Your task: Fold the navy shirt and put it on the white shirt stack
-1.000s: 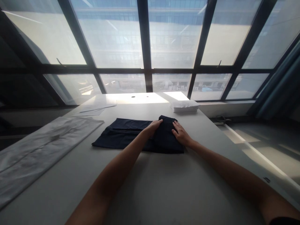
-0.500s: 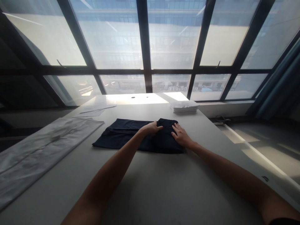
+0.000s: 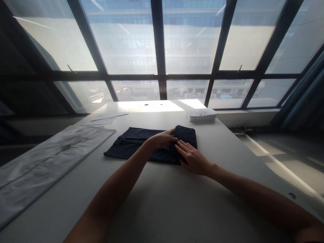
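Pressing flat, the left hand [image 3: 163, 138] lies open on the middle of a dark garment [image 3: 134, 145], fingers spread toward its folded right end, gripping nothing. The right hand [image 3: 193, 158] also rests open, palm down on the near right corner of that fold. The garment sits mid-table [image 3: 177, 202], well apart from a white stack [image 3: 201, 114] far right and a pale sheet [image 3: 50, 155] left. With neither hand pinching cloth, the doubled layer could slide or spring open, skewing the edges.
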Available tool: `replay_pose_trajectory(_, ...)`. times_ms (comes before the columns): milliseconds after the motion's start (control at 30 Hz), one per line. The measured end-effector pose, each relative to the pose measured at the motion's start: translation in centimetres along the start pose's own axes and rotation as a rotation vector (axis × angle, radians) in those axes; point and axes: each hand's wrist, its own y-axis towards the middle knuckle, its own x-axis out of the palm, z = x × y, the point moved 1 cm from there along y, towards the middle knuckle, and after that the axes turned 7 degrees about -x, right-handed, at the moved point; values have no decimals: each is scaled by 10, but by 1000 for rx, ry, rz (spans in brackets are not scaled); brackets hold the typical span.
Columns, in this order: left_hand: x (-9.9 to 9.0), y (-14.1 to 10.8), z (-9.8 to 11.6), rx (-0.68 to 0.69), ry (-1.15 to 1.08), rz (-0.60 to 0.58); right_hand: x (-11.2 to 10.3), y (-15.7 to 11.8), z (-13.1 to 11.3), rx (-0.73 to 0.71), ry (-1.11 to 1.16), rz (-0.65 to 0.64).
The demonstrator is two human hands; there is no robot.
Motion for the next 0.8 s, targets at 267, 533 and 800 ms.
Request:
replay_pose_trajectory(267, -8, 10, -4, 7, 583, 339, 22, -2, -16, 14, 38, -192)
replay_pose_trajectory(533, 43, 41, -36, 413, 1039, 432, 11, 11, 30, 388, 336, 208)
replay_pose_trajectory(800, 46, 41, -47, 231, 1013, 470, 42, 26, 125, 677, 102, -114)
